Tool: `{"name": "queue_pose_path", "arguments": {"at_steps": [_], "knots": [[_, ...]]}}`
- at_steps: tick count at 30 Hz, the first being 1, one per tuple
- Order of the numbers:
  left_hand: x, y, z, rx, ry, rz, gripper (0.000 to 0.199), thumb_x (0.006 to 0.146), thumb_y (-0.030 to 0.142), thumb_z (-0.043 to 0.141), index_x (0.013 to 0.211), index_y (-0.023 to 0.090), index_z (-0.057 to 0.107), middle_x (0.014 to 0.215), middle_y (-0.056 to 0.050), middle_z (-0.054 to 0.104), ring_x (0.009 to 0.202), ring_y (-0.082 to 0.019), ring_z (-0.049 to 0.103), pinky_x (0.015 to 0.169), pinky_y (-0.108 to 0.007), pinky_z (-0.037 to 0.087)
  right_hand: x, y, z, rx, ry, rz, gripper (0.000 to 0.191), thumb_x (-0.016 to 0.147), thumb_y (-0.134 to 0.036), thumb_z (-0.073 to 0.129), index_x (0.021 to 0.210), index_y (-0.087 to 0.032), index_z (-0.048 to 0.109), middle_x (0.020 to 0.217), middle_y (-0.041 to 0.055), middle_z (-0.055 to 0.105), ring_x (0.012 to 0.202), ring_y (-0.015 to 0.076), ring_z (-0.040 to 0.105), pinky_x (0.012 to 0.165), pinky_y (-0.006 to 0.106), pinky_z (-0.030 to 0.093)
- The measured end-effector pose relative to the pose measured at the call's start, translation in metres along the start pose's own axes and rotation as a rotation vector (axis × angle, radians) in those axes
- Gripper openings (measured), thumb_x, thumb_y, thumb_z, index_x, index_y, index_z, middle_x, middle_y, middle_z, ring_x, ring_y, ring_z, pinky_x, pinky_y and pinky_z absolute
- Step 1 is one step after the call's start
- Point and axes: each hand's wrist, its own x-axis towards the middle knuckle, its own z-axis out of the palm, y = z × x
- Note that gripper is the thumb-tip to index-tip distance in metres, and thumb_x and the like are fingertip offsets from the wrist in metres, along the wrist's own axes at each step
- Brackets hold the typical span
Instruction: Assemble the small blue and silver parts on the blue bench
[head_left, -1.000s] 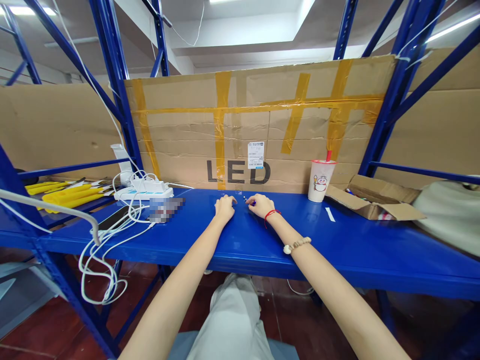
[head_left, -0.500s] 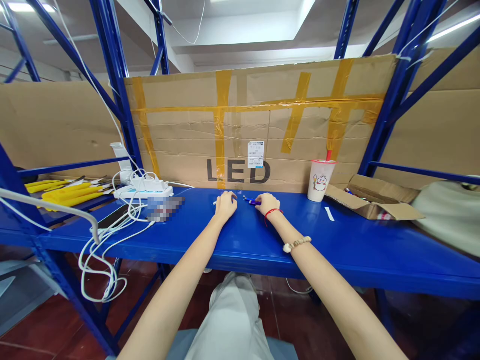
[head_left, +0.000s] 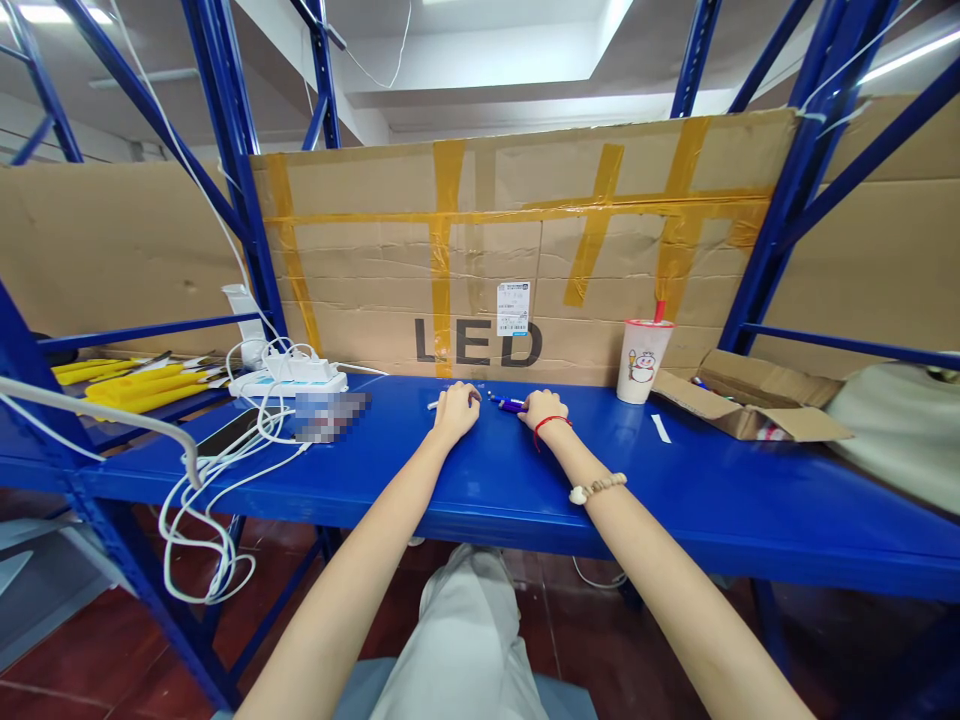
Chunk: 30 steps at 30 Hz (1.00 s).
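My left hand rests on the blue shelf top with its fingers curled in. A thin white stick-like piece pokes out on its left side; the rest is hidden, and the grip is not visible. To the right, my right hand has its fingers closed at the end of a dark blue pen, which lies pointing left. Just beyond that pen is a slim blue-and-white piece, too small to make out. A narrow gap of bare shelf separates the two hands.
A paper cup with a red straw, a white strip and an open cardboard box stand on the right. Leftward are a power strip, tangled white cables and yellow-handled tools. Cardboard walls the back.
Both hands have shifted slightly to the right. More of the white piece now shows beside my left hand. The dark blue pen has barely moved.
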Motion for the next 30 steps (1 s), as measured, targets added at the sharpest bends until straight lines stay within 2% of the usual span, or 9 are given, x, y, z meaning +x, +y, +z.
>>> {"name": "queue_pose_path", "arguments": {"at_steps": [3, 6, 9, 11, 16, 20, 24, 30], "knots": [[0.001, -0.002, 0.002, -0.001, -0.007, 0.028, 0.019, 0.077, 0.014, 0.041, 0.082, 0.018, 0.059, 0.088, -0.005, 0.057, 0.089, -0.018, 0.051, 0.083, -0.032, 0.037, 0.001, -0.001, 0.003, 0.031, -0.001, -0.086, 0.02, 0.074, -0.029, 0.062, 0.092, -0.021, 0.067, 0.106, 0.0115, 0.052, 0.105, 0.0247, 0.045, 0.081, 0.034, 0.041], [0.001, -0.003, 0.005, -0.017, -0.042, 0.123, 0.022, 0.074, 0.016, 0.045, 0.092, 0.019, 0.057, 0.086, -0.004, 0.056, 0.087, -0.018, 0.05, 0.08, -0.032, 0.038, 0.004, -0.004, 0.01, 0.078, -0.008, -0.306, 0.02, 0.073, -0.03, 0.063, 0.092, -0.024, 0.067, 0.105, 0.0091, 0.052, 0.102, 0.0226, 0.046, 0.083, 0.034, 0.04], [0.001, -0.005, 0.009, -0.011, -0.106, 0.244, 0.027, 0.071, 0.019, 0.049, 0.097, 0.02, 0.055, 0.091, -0.004, 0.056, 0.088, -0.019, 0.049, 0.08, -0.033, 0.039, 0.008, -0.008, 0.018, 0.151, -0.038, -0.553, 0.02, 0.074, -0.024, 0.063, 0.094, -0.02, 0.066, 0.096, 0.0068, 0.056, 0.09, 0.0154, 0.052, 0.081, 0.027, 0.041], [0.001, -0.006, 0.011, -0.013, -0.156, 0.248, 0.028, 0.07, 0.019, 0.05, 0.097, 0.019, 0.054, 0.09, -0.004, 0.057, 0.087, -0.019, 0.05, 0.079, -0.033, 0.039, 0.011, -0.009, 0.021, 0.18, -0.049, -0.608, 0.021, 0.074, -0.022, 0.062, 0.094, -0.018, 0.065, 0.091, 0.0057, 0.058, 0.082, 0.0127, 0.054, 0.077, 0.024, 0.042], [0.002, -0.008, 0.013, 0.014, -0.22, 0.206, 0.03, 0.07, 0.022, 0.05, 0.099, 0.02, 0.055, 0.087, -0.003, 0.059, 0.087, -0.02, 0.052, 0.08, -0.033, 0.039, 0.011, -0.004, 0.018, 0.145, -0.015, -0.468, 0.024, 0.071, -0.037, 0.064, 0.09, -0.023, 0.066, 0.096, 0.0039, 0.059, 0.091, 0.0167, 0.054, 0.074, 0.025, 0.043], [0.002, -0.007, 0.011, 0.127, -0.219, 0.139, 0.028, 0.068, 0.021, 0.05, 0.094, 0.02, 0.059, 0.091, -0.006, 0.058, 0.092, -0.022, 0.051, 0.083, -0.035, 0.039, 0.007, -0.003, 0.01, 0.146, -0.064, -0.351, 0.023, 0.073, -0.034, 0.063, 0.094, -0.024, 0.064, 0.094, 0.0009, 0.062, 0.089, 0.0151, 0.056, 0.072, 0.024, 0.043], [0.001, -0.005, 0.01, 0.163, -0.216, 0.071, 0.028, 0.067, 0.021, 0.05, 0.093, 0.019, 0.061, 0.094, -0.007, 0.058, 0.095, -0.023, 0.05, 0.084, -0.035, 0.039, 0.006, -0.004, 0.008, 0.168, -0.106, -0.337, 0.016, 0.076, -0.025, 0.06, 0.091, -0.025, 0.064, 0.089, -0.0024, 0.065, 0.086, 0.0124, 0.058, 0.07, 0.021, 0.043], [0.0, -0.002, 0.008, 0.197, -0.216, 0.019, 0.029, 0.069, 0.023, 0.05, 0.095, 0.017, 0.062, 0.098, -0.009, 0.058, 0.097, -0.024, 0.05, 0.086, -0.035, 0.039, 0.007, -0.006, 0.013, 0.19, -0.087, -0.357, 0.013, 0.074, -0.028, 0.06, 0.086, -0.024, 0.065, 0.089, -0.0025, 0.065, 0.083, 0.0124, 0.058, 0.068, 0.022, 0.043]]}}
